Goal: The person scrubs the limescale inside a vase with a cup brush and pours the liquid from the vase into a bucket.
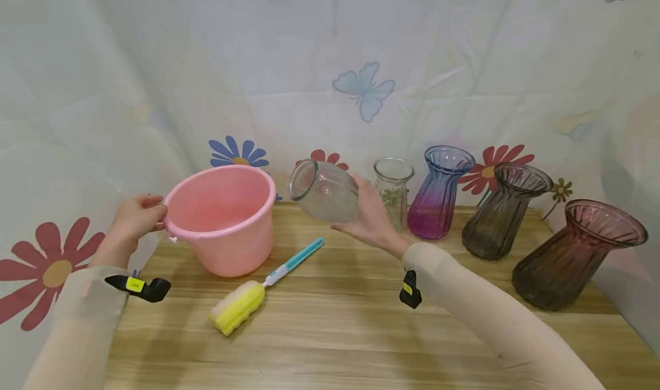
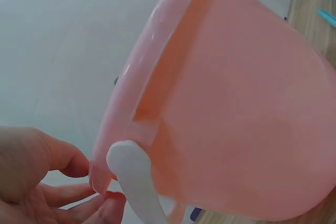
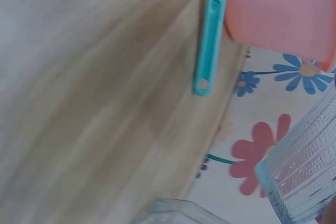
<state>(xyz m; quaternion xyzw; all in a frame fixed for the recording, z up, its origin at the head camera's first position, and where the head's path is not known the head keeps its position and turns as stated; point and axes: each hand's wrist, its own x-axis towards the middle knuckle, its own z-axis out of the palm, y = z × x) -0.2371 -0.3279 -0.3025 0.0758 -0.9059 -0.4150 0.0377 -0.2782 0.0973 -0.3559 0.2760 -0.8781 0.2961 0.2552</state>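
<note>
My right hand (image 1: 368, 215) grips a clear glass vase (image 1: 327, 192) near its base and holds it above the table, tilted so its mouth points left toward the bucket. In the right wrist view the ribbed vase (image 3: 302, 166) shows at the right edge, with only a bit of the hand. My left hand (image 1: 136, 221) is at the left rim of a pink bucket (image 1: 239, 247), pinching the rim between thumb and fingers. The left wrist view shows the thumb and fingertips (image 2: 73, 166) right at that rim, beside a white handle end (image 2: 131, 174).
A yellow sponge brush (image 1: 239, 307) with a teal handle (image 1: 304, 253) lies before the bucket. Right of the hand stand another clear vase (image 1: 394, 192), a blue-purple vase (image 1: 435, 207), a grey vase (image 1: 495, 224) and a reddish-brown vase (image 1: 562, 264). A patterned cloth (image 1: 438, 46) hangs behind the wooden table (image 1: 330, 333).
</note>
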